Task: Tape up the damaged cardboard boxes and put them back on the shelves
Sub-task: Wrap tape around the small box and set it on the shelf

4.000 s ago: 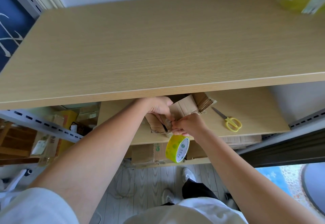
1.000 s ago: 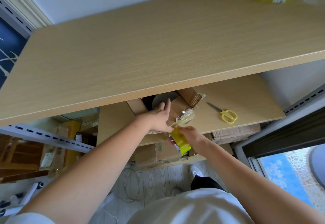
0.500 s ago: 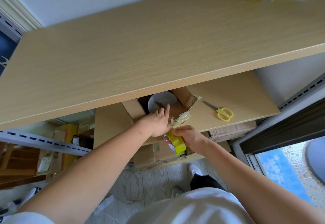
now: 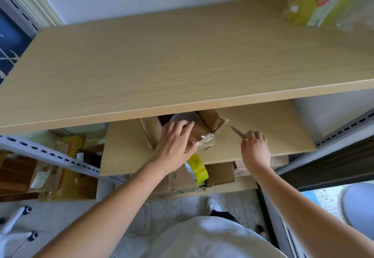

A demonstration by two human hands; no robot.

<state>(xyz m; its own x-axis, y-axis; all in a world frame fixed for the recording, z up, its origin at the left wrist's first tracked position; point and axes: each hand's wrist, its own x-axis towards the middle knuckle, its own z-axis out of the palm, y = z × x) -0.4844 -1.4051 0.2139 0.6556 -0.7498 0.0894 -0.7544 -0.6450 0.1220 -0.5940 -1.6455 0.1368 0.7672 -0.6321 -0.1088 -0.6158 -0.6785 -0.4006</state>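
The left hand (image 4: pixel 174 144) lies flat with fingers straight, pressing down on the near flap of the torn brown cardboard box (image 4: pixel 204 130) that sits on the middle pale wooden shelf (image 4: pixel 273 128), partly under the shelf above. The right hand (image 4: pixel 255 148) is over the metal-bladed scissors (image 4: pixel 238 133) just right of the box; its fingers look curled about the handles, though the handles themselves are hidden. A yellow-green roll of clear packing tape (image 4: pixel 197 167) hangs off the shelf edge below the left wrist, its strip running up to a crumpled end stuck at the box corner. A white round dish (image 4: pixel 185 117) shows inside the open box.

The box looks light but limp, its corrugated edges frayed, so it probably wants holding by the sound walls, not the torn flaps. The dish makes it fragile. The tape strip looks apt to wrinkle unless held taut for cutting.
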